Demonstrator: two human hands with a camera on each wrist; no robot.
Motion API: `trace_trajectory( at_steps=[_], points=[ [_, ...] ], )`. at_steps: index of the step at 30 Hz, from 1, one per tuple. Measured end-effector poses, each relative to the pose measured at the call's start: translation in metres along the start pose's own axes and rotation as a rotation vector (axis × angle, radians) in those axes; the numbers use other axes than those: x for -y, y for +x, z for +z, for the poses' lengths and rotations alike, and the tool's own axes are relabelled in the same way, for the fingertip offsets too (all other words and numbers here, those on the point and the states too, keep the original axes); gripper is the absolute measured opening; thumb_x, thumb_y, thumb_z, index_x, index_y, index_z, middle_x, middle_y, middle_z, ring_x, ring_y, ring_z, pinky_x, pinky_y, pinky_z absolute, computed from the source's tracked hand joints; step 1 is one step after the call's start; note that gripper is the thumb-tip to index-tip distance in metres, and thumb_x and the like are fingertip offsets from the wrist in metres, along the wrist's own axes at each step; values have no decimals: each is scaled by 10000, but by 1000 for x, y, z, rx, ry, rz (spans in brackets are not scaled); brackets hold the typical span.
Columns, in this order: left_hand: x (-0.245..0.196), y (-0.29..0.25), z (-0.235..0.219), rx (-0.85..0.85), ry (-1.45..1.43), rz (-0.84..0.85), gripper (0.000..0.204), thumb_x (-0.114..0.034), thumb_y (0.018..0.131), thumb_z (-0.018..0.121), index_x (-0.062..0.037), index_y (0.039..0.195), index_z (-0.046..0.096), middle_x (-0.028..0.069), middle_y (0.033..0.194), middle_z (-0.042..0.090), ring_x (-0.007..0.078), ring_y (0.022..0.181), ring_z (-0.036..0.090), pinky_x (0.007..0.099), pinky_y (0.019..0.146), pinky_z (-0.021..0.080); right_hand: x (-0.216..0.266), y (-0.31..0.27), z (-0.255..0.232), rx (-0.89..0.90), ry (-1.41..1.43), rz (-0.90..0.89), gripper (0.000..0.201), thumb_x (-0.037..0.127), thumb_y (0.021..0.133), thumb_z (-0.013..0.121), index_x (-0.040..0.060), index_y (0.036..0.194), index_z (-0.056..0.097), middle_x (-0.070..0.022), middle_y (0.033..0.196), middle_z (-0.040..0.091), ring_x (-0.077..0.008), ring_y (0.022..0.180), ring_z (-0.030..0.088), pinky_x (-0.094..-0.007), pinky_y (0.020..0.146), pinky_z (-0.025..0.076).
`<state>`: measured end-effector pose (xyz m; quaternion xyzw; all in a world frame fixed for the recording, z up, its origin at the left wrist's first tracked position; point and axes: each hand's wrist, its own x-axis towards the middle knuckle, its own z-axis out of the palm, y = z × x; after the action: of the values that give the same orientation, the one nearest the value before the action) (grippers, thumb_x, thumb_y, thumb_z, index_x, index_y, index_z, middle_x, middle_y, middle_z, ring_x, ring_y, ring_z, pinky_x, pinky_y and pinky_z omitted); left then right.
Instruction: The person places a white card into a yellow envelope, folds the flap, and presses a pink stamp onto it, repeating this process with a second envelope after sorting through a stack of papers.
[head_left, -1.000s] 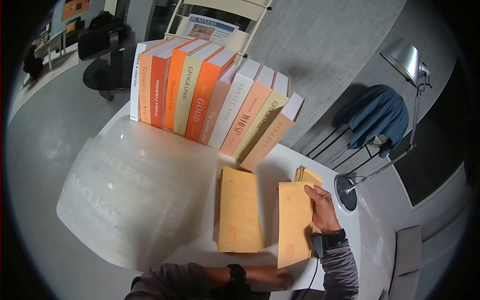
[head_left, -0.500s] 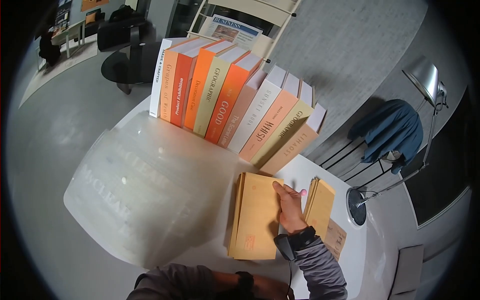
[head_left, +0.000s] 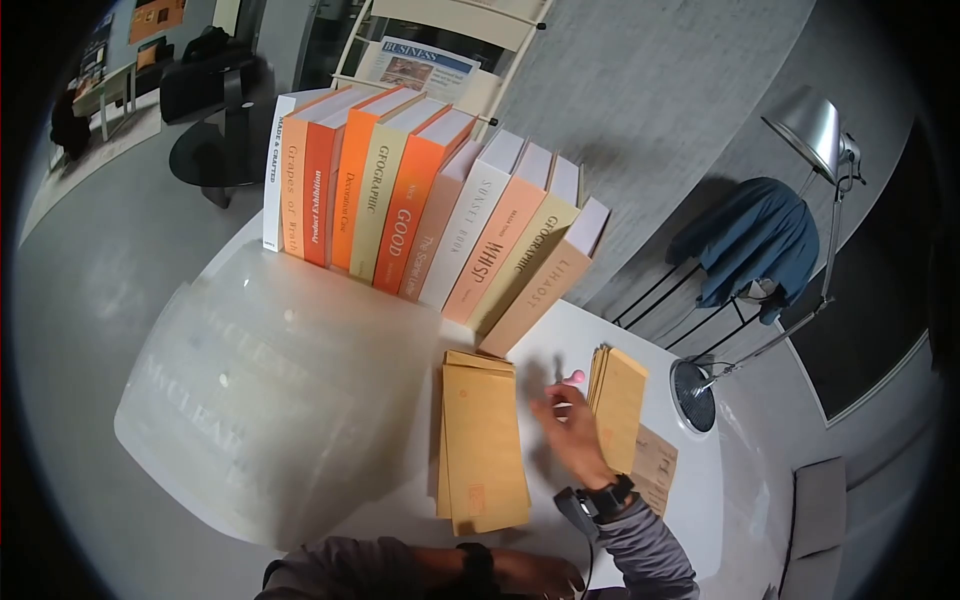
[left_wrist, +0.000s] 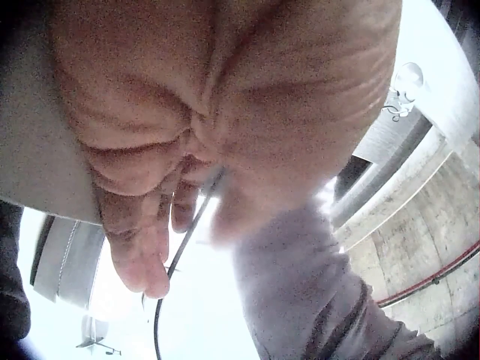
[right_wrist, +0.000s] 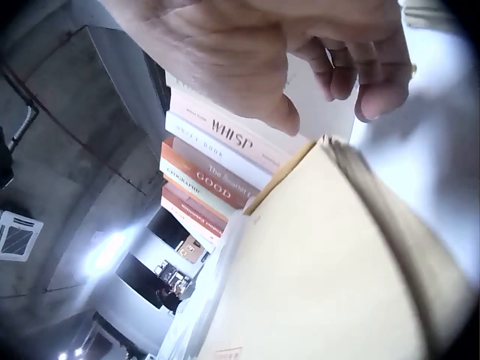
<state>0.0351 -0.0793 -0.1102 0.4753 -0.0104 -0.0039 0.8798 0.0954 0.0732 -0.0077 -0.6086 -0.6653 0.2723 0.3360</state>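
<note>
My right hand is over the white table between two piles of tan paper envelopes, its fingers loosely bent with nothing between them. To its left lies the larger envelope stack, the top envelope a little askew. In the right wrist view, thumb and fingers hang apart beyond the edge of the envelope stack. The smaller envelope pile is just right of the hand. Beside the fingertips is a small pink object. My left hand stays low at the table's front edge; its fingers hang relaxed, a thin cable passing them.
A leaning row of books stands along the back of the table. A translucent sheet covers the left side. A brown paper with writing lies under the smaller pile. A desk lamp stands at the right edge.
My right hand carried an envelope from the right pile onto the left stack, let it go, and has moved back right. The left hand has stayed low near the front edge.
</note>
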Motion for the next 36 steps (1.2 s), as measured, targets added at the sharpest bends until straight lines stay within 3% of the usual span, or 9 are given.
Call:
trace_trajectory(
  at_steps=[3, 6, 10, 19, 25, 28, 31, 34, 36],
  points=[
    [21, 12, -18, 96, -86, 56, 431, -249, 1015, 520, 56, 1316, 472, 197, 1209, 620, 274, 1043, 670, 382, 839, 578, -27, -2, -45, -170, -123, 71, 465, 192, 795, 802, -9, 1160, 594, -93, 986, 596, -185, 823, 598, -320, 725, 512],
    [16, 13, -16, 70, -62, 24, 427, -242, 1017, 512, 57, 1319, 473, 199, 1208, 617, 279, 1033, 669, 384, 829, 576, -98, -5, -89, -393, -499, -110, 570, 294, 732, 841, -32, 1129, 596, -133, 1015, 612, -252, 893, 615, -378, 784, 520],
    [3, 3, -4, -19, -30, 11, 454, -258, 982, 536, 33, 1326, 484, 145, 1176, 611, 222, 993, 657, 332, 846, 547, -123, -12, -118, -260, -430, 362, 751, 433, 630, 868, -63, 1116, 581, -175, 1060, 629, -284, 949, 636, -378, 834, 526],
    [-8, -2, -1, -20, -54, -21, 528, -242, 969, 527, 44, 1392, 393, 155, 1255, 554, 219, 1043, 649, 325, 886, 541, -135, -8, -115, -343, -383, 336, 926, 466, 582, 900, -116, 1198, 529, -181, 993, 685, -290, 908, 686, -359, 802, 554],
    [-8, 5, 0, -13, -1, -21, 523, -204, 964, 517, 78, 1387, 395, 161, 1241, 547, 225, 1015, 649, 336, 859, 550, -123, 3, -124, -204, -475, 410, 911, 498, 574, 902, -122, 1150, 565, -211, 1066, 684, -292, 954, 688, -366, 821, 550],
    [-20, -6, 5, -33, -11, -19, 527, -208, 964, 519, 88, 1383, 399, 160, 1232, 542, 226, 1008, 646, 341, 857, 548, -144, 6, -131, -200, -470, 420, 803, 468, 602, 897, -103, 1091, 615, -190, 1015, 702, -255, 894, 694, -346, 773, 549],
    [-31, -14, 10, -51, -3, -30, 530, -220, 965, 528, 87, 1380, 406, 158, 1236, 538, 225, 1018, 641, 341, 860, 546, -137, 3, -134, -131, -210, 471, 511, 325, 718, 852, -34, 1036, 675, -86, 904, 705, -180, 771, 668, -288, 679, 518],
    [-35, -16, 11, -52, -4, -48, 532, -235, 968, 533, 81, 1379, 410, 154, 1251, 533, 219, 1029, 637, 333, 860, 546, -152, -2, -136, -151, 54, 371, 314, 250, 832, 770, 4, 1012, 700, -39, 869, 697, -124, 703, 634, -269, 615, 486],
    [-36, -15, 11, -51, -6, -50, 538, -255, 973, 536, 74, 1380, 413, 148, 1256, 534, 213, 1033, 635, 326, 862, 546, -141, -6, -146, -137, 135, 454, 255, 217, 880, 723, 9, 1025, 701, -43, 895, 704, -120, 729, 644, -271, 636, 498]
  ],
)
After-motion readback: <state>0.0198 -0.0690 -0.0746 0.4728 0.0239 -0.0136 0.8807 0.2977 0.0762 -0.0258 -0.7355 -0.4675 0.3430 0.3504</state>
